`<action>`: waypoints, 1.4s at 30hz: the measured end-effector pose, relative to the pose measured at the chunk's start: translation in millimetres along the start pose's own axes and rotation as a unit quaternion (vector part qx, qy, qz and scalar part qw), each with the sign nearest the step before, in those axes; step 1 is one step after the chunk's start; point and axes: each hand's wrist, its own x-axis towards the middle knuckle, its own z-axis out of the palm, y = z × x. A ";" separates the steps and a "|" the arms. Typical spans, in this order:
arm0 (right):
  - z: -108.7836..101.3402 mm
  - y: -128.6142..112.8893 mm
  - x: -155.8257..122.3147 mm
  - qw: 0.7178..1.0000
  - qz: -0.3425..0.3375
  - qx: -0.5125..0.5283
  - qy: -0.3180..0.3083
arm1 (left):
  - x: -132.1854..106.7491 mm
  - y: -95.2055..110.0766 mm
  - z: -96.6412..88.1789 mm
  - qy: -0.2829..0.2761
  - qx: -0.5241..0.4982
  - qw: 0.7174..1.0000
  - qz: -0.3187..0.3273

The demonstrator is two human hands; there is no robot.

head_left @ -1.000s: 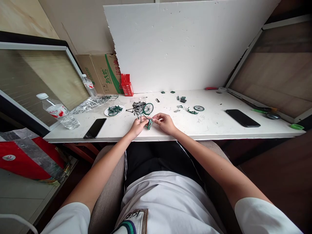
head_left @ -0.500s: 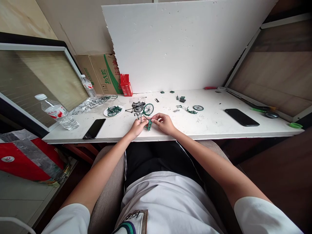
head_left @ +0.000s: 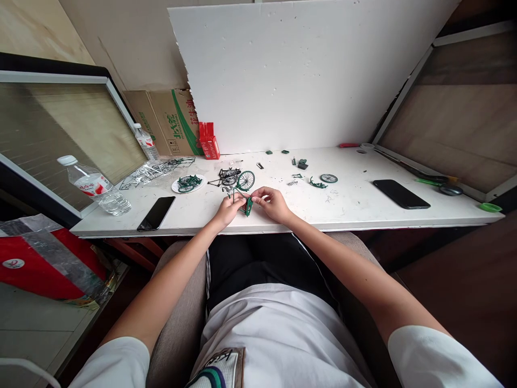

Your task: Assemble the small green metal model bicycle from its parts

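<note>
Near the table's front edge, a small green model bicycle [head_left: 248, 206] is held between my two hands. Its spoked front wheel [head_left: 245, 180] points away from me, with the thin handlebar just left of it. My left hand [head_left: 229, 209] is closed on the bicycle from the left, fingers pinched at the frame. From the right, my right hand [head_left: 271, 205] pinches at the frame with thumb and forefinger; any small part between those fingertips is too small to make out. Beyond the wheel lies a cluster of black model parts [head_left: 229, 176].
A white plate [head_left: 201, 186] of green parts stands left. A loose wheel [head_left: 328, 178] and a curved green piece [head_left: 318, 184] lie right. Two phones [head_left: 156, 213] [head_left: 400, 194], water bottles [head_left: 99, 188], a red box [head_left: 209, 141] and a carton [head_left: 165, 121] surround the work area.
The green frame has turned slightly between my fingers, its near end shifting a little to the right. Both hands stay almost in place.
</note>
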 end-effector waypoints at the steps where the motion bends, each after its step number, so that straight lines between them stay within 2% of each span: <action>1: -0.2 2.0 0.7 1.000 0.002 0.003 0.004 | -0.4 1.1 0.4 0.003 -0.001 1.000 0.004; 8: -0.1 9.4 3.4 1.000 0.011 0.019 0.009 | -1.8 4.8 0.5 0.014 -0.010 1.000 -0.006; 25: -0.3 0.2 0.0 1.000 0.007 -0.022 -0.007 | 0.9 -1.1 -0.3 0.017 0.007 1.000 -0.008; 33: 2.4 -4.9 -3.2 0.995 -0.057 -0.079 0.007 | 1.8 -3.7 -0.6 0.019 0.008 1.000 -0.001; 42: 2.7 -6.5 -3.9 0.992 -0.070 -0.104 -0.008 | 1.9 -2.5 -0.5 0.023 0.012 1.000 0.007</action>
